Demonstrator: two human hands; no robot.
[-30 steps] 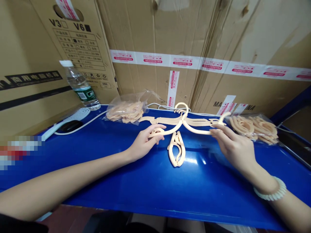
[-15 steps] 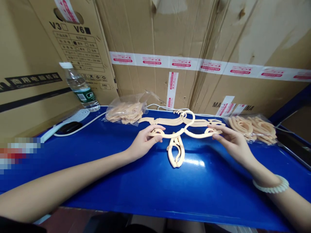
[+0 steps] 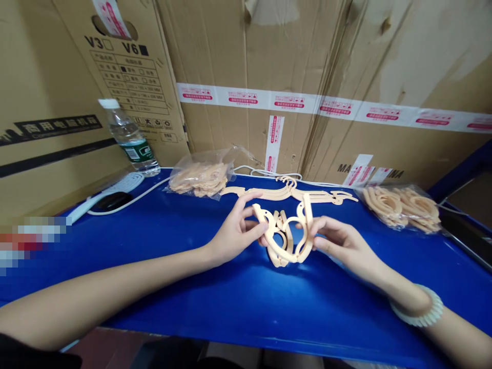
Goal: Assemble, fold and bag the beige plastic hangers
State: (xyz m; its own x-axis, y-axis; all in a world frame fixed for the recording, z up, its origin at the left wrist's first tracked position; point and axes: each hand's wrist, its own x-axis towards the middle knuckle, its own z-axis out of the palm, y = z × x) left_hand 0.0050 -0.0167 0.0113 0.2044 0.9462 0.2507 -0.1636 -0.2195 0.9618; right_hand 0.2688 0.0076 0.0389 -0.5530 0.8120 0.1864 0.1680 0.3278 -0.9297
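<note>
A peach plastic folding hanger (image 3: 286, 230) is held between both hands over the blue table (image 3: 230, 287), its two arms swung down and together. My left hand (image 3: 234, 230) pinches the left arm of the hanger. My right hand (image 3: 338, 241) grips the right arm, a pale coiled band on its wrist. Another folded hanger lies under it on the table. Behind them several unfolded hangers (image 3: 323, 196) lie flat in a pile.
Clear bags of peach parts lie at the back left (image 3: 200, 177) and the right (image 3: 402, 205). A water bottle (image 3: 130, 138), a white cable and a black device (image 3: 111, 200) stand at the left. Cardboard boxes (image 3: 307, 77) wall the back.
The hanger was spread wide between my hands; now both hands have come together and its arms are folded inward and down.
</note>
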